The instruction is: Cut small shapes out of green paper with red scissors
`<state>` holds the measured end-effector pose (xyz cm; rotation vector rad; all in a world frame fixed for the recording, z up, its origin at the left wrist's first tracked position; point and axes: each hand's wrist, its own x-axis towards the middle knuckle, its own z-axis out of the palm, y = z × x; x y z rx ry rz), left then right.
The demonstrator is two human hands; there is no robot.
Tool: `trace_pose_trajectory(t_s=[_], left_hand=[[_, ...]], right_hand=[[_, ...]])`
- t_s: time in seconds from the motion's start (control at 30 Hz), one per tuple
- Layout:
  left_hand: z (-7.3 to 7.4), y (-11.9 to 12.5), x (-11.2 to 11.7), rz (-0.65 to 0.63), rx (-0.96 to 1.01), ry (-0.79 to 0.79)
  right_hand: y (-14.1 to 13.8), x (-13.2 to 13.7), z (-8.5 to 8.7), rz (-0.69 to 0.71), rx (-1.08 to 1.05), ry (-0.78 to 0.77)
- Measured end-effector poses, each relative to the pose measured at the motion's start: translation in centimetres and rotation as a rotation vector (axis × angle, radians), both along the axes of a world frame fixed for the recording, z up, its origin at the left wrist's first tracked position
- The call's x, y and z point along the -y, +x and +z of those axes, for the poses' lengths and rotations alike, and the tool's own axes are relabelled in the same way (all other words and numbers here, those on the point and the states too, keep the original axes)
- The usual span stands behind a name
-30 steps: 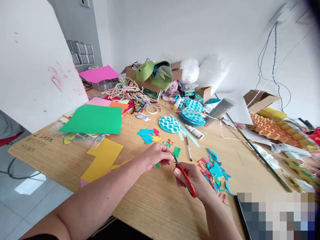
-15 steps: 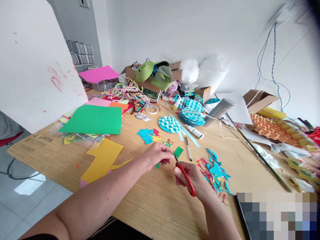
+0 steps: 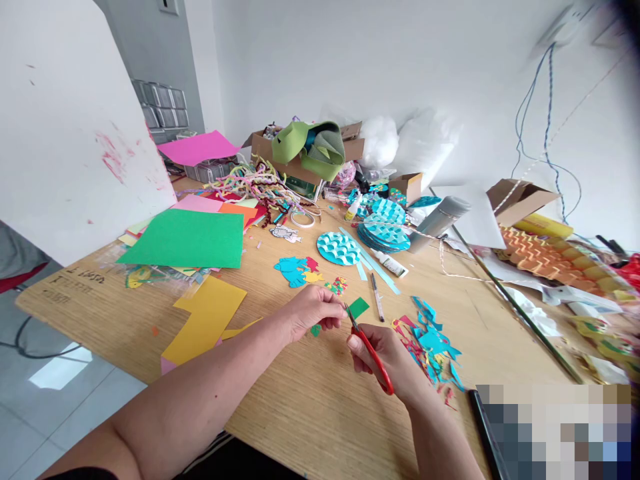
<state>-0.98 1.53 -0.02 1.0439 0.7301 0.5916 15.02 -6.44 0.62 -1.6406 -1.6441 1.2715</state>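
Observation:
My right hand (image 3: 373, 350) grips red-handled scissors (image 3: 373, 353), their blades pointing up and left. A small green piece of paper (image 3: 359, 307) is at the blades, its far end sticking out to the right. Beside the blade tips, my left hand (image 3: 320, 310) pinches the paper's near end, which the fingers mostly hide. Under the left hand lies a small green scrap (image 3: 315, 330). Just beyond it are a blue fish cutout (image 3: 291, 271), a yellow cutout (image 3: 313, 276) and several tiny red, yellow and green pieces (image 3: 337, 286).
Blue and red paper offcuts (image 3: 434, 340) lie right of my right hand. A pen (image 3: 377, 297), a glue bottle (image 3: 391, 263) and a blue scalloped paper disc (image 3: 339, 248) sit beyond. Yellow paper (image 3: 210, 320) and a green sheet (image 3: 187, 239) are at left. A long green stick (image 3: 520, 307) crosses the right side.
The scissor blades look more closed than before. The green paper and the scissors have shifted very slightly; my left hand stays almost where it was.

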Motion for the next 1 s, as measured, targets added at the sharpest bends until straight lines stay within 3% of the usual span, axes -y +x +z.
trace_pose_trajectory(t_s=[1.0], left_hand=[[-0.13,0.21,0.12,0.052,-0.001,-0.005]], right_hand=[[-0.23,-0.03,-0.39,-0.059,-0.025,0.026]])
